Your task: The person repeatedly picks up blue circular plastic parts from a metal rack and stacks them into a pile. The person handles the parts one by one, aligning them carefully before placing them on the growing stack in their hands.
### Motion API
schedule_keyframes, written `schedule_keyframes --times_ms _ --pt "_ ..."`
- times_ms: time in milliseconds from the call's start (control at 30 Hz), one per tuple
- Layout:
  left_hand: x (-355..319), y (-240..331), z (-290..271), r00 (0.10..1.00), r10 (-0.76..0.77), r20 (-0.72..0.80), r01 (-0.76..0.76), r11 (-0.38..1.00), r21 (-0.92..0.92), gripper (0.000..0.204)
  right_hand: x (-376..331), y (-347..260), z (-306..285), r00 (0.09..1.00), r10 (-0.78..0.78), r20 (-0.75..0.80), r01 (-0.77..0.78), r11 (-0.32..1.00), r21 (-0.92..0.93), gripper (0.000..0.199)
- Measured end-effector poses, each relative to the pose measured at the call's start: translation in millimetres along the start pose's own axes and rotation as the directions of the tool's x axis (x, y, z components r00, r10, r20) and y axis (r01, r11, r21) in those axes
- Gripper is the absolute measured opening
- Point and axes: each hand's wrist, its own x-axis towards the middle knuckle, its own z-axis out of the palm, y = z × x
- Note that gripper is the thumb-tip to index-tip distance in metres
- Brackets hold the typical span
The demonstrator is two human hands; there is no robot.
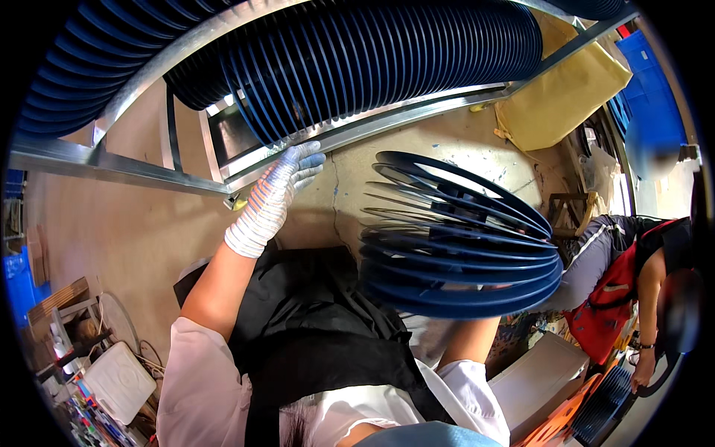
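Observation:
My left hand [279, 190], in a white striped glove, is stretched out with its fingers extended and holds nothing. Its fingertips are at the front rail of a metal rack [357, 123], just below a long row of upright dark blue ring-shaped discs [372, 56]. To the right, my right arm carries a loose stack of dark blue ring-shaped plastic discs [462, 287], fanned apart towards the top. That stack hides nearly all of my right hand [497, 289], whose fingers I cannot make out.
Another row of blue discs [89, 74] fills the rack's left end. A yellow-covered block [558, 89] stands beyond the rack's right end. At right, a person in a red apron [607, 313] reaches towards blue discs by an orange crate [555, 410]. A white-lidded box [119, 381] sits lower left.

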Motion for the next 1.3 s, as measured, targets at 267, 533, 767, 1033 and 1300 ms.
schedule_keyframes --times_ms 267,533,767,1033,1300 --pt "32.0 24.9 60.6 0.882 0.098 0.462 -0.252 0.924 0.286 0.05 56.2 -19.2 3.1 0.746 -0.271 0.608 0.645 0.522 -0.559 0.018" --pt "37.8 1.6 119.0 0.482 -0.225 0.847 -0.198 0.914 0.355 0.088 13.2 -41.4 189.5 0.535 0.115 0.837 0.762 0.363 -0.537 0.029" --pt "43.7 -24.6 143.5 0.442 -0.166 0.881 -0.375 0.858 0.35 0.118 -25.3 -42.6 177.4 0.611 0.073 0.789 0.792 -0.055 -0.608 0.03" --pt "36.2 -13.3 113.5 0.5 -0.323 0.803 0.243 0.943 0.228 0.096 -19.1 -40.3 219.2 0.552 0.139 0.822 0.819 -0.278 -0.503 0.025" --pt "39.8 -10.0 85.2 0.677 -0.325 0.661 0.251 0.945 0.208 0.089 -33.3 5.1 224.3 0.686 0.14 0.714 0.723 -0.239 -0.648 0.038"
